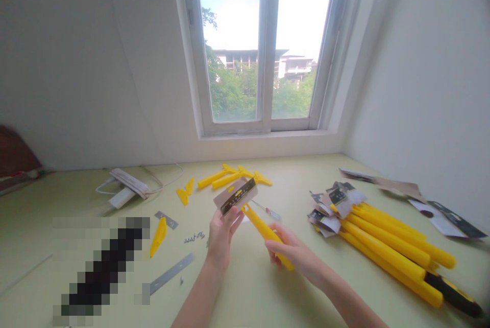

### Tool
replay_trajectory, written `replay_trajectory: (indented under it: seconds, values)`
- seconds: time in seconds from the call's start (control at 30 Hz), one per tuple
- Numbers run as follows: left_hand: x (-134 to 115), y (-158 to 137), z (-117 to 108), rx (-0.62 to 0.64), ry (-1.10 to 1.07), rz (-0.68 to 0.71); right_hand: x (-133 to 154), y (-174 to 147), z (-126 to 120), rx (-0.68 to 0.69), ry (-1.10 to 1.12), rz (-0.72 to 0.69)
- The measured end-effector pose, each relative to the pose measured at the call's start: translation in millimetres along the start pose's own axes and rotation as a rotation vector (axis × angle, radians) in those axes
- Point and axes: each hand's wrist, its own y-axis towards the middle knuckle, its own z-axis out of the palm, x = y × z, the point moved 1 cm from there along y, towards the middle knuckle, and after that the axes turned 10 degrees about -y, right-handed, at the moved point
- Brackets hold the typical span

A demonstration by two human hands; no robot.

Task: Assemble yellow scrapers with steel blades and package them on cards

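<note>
Over the middle of the table, my left hand pinches a folded cardboard package card, grey-brown with a black printed band. Yellow shows through slots in the card. My right hand is wrapped round a yellow scraper handle, tilted with its upper end at the card's lower edge. Whether a scraper head sits inside the card is hidden. Left of my left hand lie a pile of small screws, a flat metal blade and a yellow plastic piece. A screwdriver lies behind the handle.
Several yellow scrapers with carded heads are stacked at right, beside a black-and-yellow handle. Loose cards lie behind them. Further yellow scrapers lie near the window wall. A white power strip with cables sits back left.
</note>
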Motion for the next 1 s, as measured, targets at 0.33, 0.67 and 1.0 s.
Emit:
replay_trajectory:
  seconds: [0.33,0.67,1.0]
  values:
    - [-1,-6,1,-0.086,0.158,-0.015,4,-10,4,0.315,-0.006,-0.028]
    - [11,-16,7,0.115,0.486,-0.122,10,-6,-5,0.048,0.351,-0.103]
    - [16,-13,4,0.1,0.46,-0.056,5,0,8,-0.046,0.457,0.025]
